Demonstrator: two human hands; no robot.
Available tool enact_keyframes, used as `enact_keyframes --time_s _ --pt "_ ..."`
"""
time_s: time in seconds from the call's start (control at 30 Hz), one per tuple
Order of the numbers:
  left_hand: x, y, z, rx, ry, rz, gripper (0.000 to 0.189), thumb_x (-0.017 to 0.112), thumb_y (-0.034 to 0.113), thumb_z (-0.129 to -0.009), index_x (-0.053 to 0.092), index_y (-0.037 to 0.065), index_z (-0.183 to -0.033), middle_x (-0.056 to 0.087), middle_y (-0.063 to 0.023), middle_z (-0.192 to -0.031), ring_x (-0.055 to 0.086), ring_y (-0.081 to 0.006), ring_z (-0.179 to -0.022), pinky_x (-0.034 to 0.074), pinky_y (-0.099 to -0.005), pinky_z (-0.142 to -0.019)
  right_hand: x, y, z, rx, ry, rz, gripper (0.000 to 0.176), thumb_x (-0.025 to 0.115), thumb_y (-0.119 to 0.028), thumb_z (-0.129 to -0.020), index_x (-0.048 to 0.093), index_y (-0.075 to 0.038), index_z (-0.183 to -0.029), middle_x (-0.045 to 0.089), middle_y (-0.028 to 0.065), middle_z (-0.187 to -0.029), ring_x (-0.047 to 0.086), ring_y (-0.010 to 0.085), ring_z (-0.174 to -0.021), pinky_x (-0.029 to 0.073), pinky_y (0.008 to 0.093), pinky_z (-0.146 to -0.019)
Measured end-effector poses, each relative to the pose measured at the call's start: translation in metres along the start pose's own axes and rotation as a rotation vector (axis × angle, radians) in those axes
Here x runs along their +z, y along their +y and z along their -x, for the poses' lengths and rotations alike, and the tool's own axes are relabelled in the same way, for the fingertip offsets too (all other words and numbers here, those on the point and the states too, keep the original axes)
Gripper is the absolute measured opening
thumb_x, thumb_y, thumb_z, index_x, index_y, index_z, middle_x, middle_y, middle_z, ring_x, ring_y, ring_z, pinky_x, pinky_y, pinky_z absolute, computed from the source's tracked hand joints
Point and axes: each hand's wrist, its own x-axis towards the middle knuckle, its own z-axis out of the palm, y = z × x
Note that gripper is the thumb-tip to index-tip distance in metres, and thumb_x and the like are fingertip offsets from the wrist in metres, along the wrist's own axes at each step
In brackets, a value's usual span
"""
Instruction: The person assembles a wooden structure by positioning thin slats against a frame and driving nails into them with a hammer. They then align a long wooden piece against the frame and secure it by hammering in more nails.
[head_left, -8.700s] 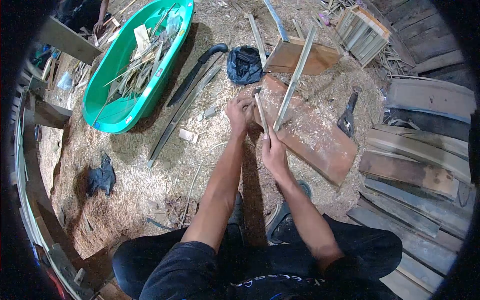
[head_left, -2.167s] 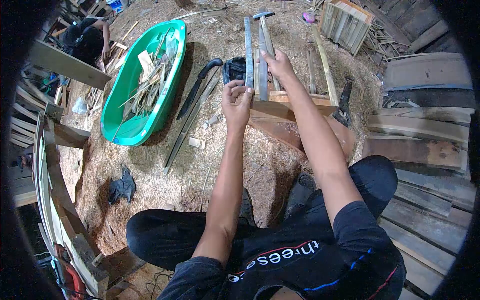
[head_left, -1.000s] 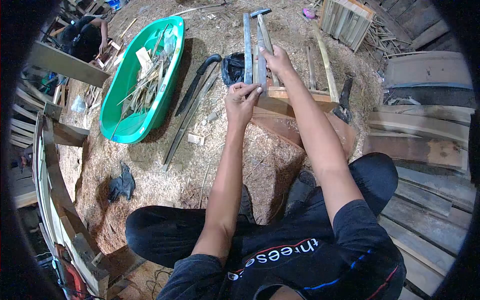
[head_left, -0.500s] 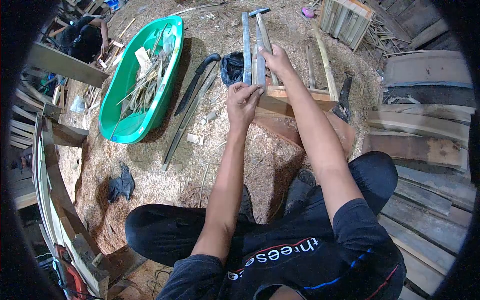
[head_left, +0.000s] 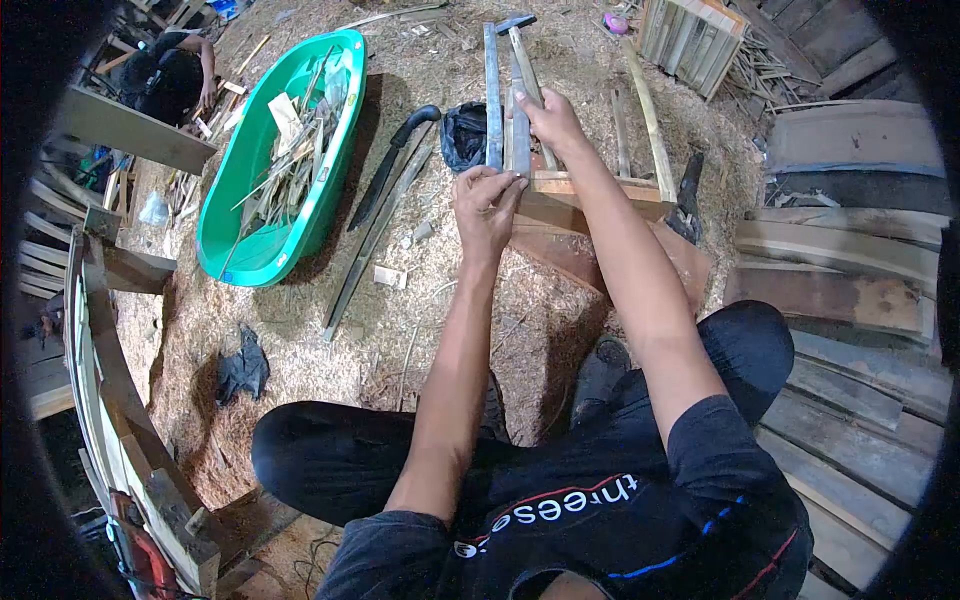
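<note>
Hammer (head_left: 527,62) has moved forward in the right hand's (head_left: 560,128) grip; left hand (head_left: 484,208) pinches something indistinct by the slat (head_left: 521,145), where a glancing blow could bruise it.

The right hand (head_left: 556,124) holds a hammer (head_left: 529,72) and a gray slat (head_left: 521,125), the left hand (head_left: 487,205) pinches at the slat's near end, and a green tub (head_left: 285,160) of wood scraps (head_left: 297,160) lies to the left.
</note>
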Motion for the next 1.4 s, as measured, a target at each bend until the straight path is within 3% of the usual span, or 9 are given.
enact_keyframes --time_s 0.2,0.4,0.63,0.67,0.87,1.03,1.07,1.17,1.4 --pt "-0.002 0.006 -0.002 0.018 -0.01 -0.059 0.02 0.08 0.01 -0.073 0.076 0.008 -0.092 0.063 -0.0074 -0.087 0.057 -0.0199 -0.088 0.048 -0.0314 -0.074 -0.002 0.003 0.0 -0.106 0.107 0.137 0.028 0.06 -0.028 -0.093 0.066 -0.001 -0.097 0.07 0.0113 -0.078 0.066 0.0212 -0.069 0.051 0.036 -0.065" --pt "-0.003 0.008 -0.005 0.099 0.02 -0.111 0.018 0.08 0.01 -0.07 0.075 0.009 -0.087 0.069 -0.0048 -0.082 0.058 -0.0244 -0.089 0.046 -0.0361 -0.081 -0.011 0.021 -0.013 0.088 0.31 0.214 0.031 0.065 -0.031 -0.086 0.066 -0.001 -0.097 0.068 0.0192 -0.084 0.067 0.0346 -0.082 0.049 0.0431 -0.075" --pt "-0.01 0.01 -0.008 -0.019 -0.086 -0.013 0.024 0.078 0.009 -0.071 0.075 0.014 -0.094 0.071 -0.0003 -0.086 0.055 -0.0222 -0.095 0.036 -0.0382 -0.091 -0.021 -0.052 0.013 0.224 0.439 0.139 0.021 0.056 -0.018 -0.086 0.06 0.002 -0.091 0.066 0.0151 -0.075 0.066 0.0264 -0.068 0.05 0.0388 -0.065" --pt "-0.011 0.007 -0.011 0.002 -0.118 -0.041 0.025 0.078 0.01 -0.071 0.075 0.015 -0.095 0.071 -0.0002 -0.086 0.055 -0.0222 -0.095 0.036 -0.0389 -0.091 -0.025 -0.036 0.003 0.107 0.443 0.149 0.026 0.055 -0.023 -0.09 0.058 0.002 -0.098 0.062 0.0101 -0.07 0.063 0.0201 -0.061 0.049 0.0358 -0.058" --pt "-0.018 0.012 -0.018 0.008 -0.23 -0.059 0.03 0.076 0.011 -0.071 0.074 0.019 -0.099 0.07 -0.0007 -0.086 0.055 -0.0228 -0.096 0.033 -0.0432 -0.095 -0.026 -0.143 0.09 0.081 0.196 0.26 0.044 0.049 -0.038 -0.098 0.053 0.003 -0.114 0.06 0.0087 -0.072 0.058 0.0149 -0.06 0.046 0.034 -0.056" --pt "-0.021 0.006 -0.017 0.012 -0.279 -0.07 0.032 0.075 0.008 -0.07 0.074 0.018 -0.1 0.07 -0.0009 -0.087 0.055 -0.0233 -0.096 0.033 -0.0425 -0.094 -0.017 -0.147 0.208 0.174 0.087 0.293 0.034 0.046 -0.025 -0.1 0.056 0.004 -0.115 0.063 0.0226 -0.091 0.063 0.0292 -0.09 0.046 0.0397 -0.08" --pt "-0.021 0.005 -0.018 0.03 -0.276 -0.058 0.033 0.075 0.007 -0.069 0.074 0.017 -0.1 0.07 -0.0009 -0.087 0.055 -0.0234 -0.096 0.033 -0.0424 -0.094 -0.014 -0.156 0.224 0.031 0.136 0.393 0.032 0.048 -0.023 -0.099 0.056 0.004 -0.116 0.062 0.0238 -0.087 0.064 0.0361 -0.084 0.048 0.0398 -0.074" --pt "-0.019 0.004 -0.016 0.019 -0.259 -0.049 0.036 0.074 0.004 -0.067 0.074 0.017 -0.1 0.07 -0.0012 -0.089 0.055 -0.0236 -0.096 0.033 -0.0423 -0.094 -0.015 -0.17 0.263 0.188 0.069 0.405 0.031 0.05 -0.02 -0.098 0.055 0.004 -0.117 0.063 0.0256 -0.085 0.063 0.0426 -0.078 0.049 0.0408 -0.068" --pt "-0.021 0.002 -0.018 0.015 -0.283 -0.039 0.038 0.074 0.002 -0.064 0.073 0.015 -0.1 0.07 -0.0019 -0.09 0.056 -0.0238 -0.097 0.033 -0.0424 -0.095 -0.014 -0.161 0.278 0.025 0.083 0.516 0.033 0.05 -0.016 -0.096 0.053 0.009 -0.118 0.063 0.0297 -0.091 0.063 0.0453 -0.085 0.051 0.0447 -0.07"
